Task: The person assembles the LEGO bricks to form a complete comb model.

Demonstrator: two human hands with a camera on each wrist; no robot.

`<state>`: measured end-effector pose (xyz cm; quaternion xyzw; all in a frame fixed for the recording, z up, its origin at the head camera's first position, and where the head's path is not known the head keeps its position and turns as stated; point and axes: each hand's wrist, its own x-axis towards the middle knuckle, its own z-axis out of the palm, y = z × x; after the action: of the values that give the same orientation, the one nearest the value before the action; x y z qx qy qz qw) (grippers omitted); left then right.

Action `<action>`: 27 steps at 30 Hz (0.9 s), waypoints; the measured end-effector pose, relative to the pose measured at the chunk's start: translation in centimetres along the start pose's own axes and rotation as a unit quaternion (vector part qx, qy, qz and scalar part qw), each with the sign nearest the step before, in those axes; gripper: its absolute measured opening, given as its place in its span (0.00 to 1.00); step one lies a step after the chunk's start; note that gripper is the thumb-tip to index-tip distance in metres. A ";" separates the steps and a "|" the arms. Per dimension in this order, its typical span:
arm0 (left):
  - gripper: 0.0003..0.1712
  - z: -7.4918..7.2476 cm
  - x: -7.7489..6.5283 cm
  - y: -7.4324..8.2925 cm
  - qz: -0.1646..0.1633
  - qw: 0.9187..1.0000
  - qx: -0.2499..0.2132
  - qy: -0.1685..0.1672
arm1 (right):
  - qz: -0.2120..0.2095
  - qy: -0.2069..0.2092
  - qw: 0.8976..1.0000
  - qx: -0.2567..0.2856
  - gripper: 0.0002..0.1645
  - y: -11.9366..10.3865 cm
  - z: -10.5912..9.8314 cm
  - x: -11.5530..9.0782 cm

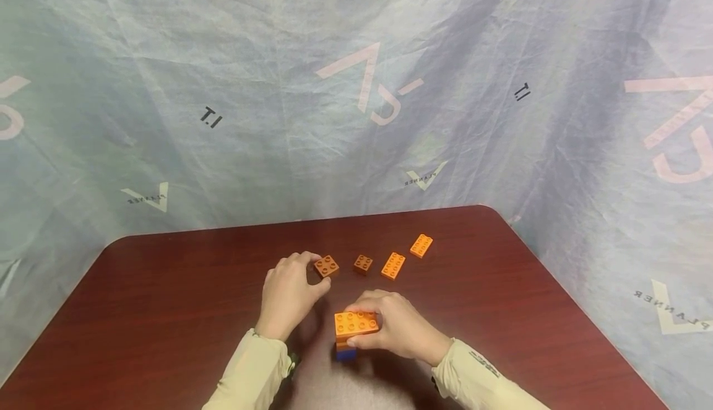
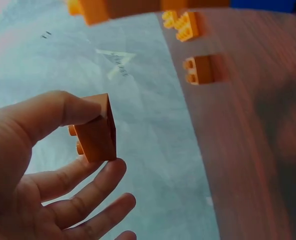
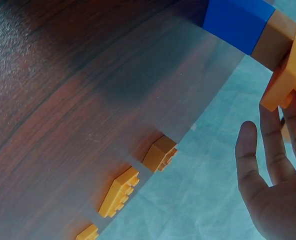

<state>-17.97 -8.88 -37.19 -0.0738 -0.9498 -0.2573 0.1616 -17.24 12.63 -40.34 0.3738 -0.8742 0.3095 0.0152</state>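
Note:
With thumb and fingertips, my left hand (image 1: 289, 292) pinches a brown-orange two-by-two toy building brick (image 1: 326, 266). In the left wrist view this brick (image 2: 95, 132) shows against the curtain, studs facing left. My right hand (image 1: 392, 323) grips the bright orange two-by-four piece (image 1: 351, 321) atop a stack. Brown-orange brick sits below that piece, with a blue brick (image 1: 346, 355) at the bottom. The right wrist view shows the blue brick (image 3: 238, 25), the brown layer (image 3: 274, 40) and several right-hand fingers (image 3: 274, 150) near the top piece; the thumb is out of that view.
Another brown-orange two-by-two brick (image 1: 363, 264) lies on the dark red table (image 1: 184, 311). Right of it are two flat orange two-by-four pieces, one nearer (image 1: 393, 266) and one farther back (image 1: 421, 245). A printed grey-blue curtain (image 1: 267, 119) hangs behind the table.

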 end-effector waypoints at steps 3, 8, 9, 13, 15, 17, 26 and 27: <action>0.23 -0.4 -0.2 0.5 0.015 1.000 0.001 0.004 | -0.004 0.001 1.000 -0.001 0.22 0.0 0.0 0.1; 0.23 -0.8 -0.7 1.1 0.027 1.000 -0.002 0.002 | -0.001 0.000 1.000 0.014 0.22 0.1 0.1 0.1; 0.23 -0.9 -0.8 1.2 0.030 1.000 -0.003 0.001 | 0.000 0.000 1.000 0.018 0.22 0.1 0.1 0.1; 0.23 -1.1 -1.2 1.5 0.035 0.999 -0.006 -0.003 | -0.004 -0.002 1.000 0.022 0.22 0.1 0.0 0.1; 0.23 -1.3 -1.5 1.6 0.036 0.999 -0.009 -0.008 | -0.006 -0.003 1.000 0.019 0.22 0.1 0.0 0.1; 0.22 -1.5 -1.7 1.8 0.038 0.999 -0.013 -0.012 | -0.008 -0.004 1.000 0.017 0.22 0.1 0.0 0.2; 0.21 -2.3 -3.0 2.3 0.049 0.998 -0.027 -0.036 | -0.011 -0.002 1.000 0.013 0.23 0.0 -0.1 0.2; 0.21 -2.3 -3.1 2.3 0.051 0.998 -0.028 -0.039 | -0.013 -0.002 1.000 0.012 0.23 0.0 -0.1 0.2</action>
<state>-13.91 -8.27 -35.30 -0.1371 -0.9429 -0.2718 0.1349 -17.41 12.55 -40.19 0.3859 -0.8656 0.3189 0.0130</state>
